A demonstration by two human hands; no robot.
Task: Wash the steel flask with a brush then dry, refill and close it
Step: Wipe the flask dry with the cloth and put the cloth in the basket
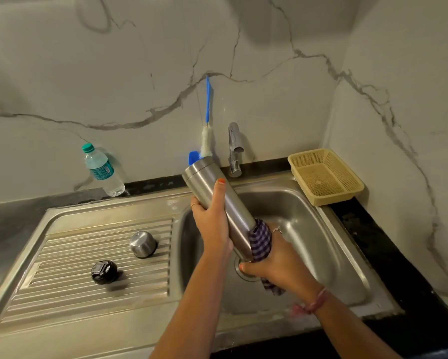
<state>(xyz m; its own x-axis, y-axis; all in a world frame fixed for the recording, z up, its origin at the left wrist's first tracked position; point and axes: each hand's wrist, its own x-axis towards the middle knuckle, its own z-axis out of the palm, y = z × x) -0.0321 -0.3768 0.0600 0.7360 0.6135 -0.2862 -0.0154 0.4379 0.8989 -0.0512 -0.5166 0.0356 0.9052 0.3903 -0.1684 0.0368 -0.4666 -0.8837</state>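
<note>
Currently the steel flask [219,200] is held tilted over the sink [303,221], base pointing toward the tap [234,149]. Left hand [212,224] fingers clamped around its mid-body. Right hand [277,265] fingers clamped on a checked cloth [260,240] wrapped over the flask's lower end, apparently the mouth. Steel cap [143,244] and black stopper [104,272] rest on the drainboard [75,294]. Brush [207,120] leans on the wall.

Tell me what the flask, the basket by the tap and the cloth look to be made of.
Flask: brushed steel, going by its dull grey sheen and soft highlights.
Basket: likely moulded plastic, matte beige with a fine perforated mesh.
Cloth: woven fabric, probably cotton, in a purple and white check, bunched in soft folds.
</note>
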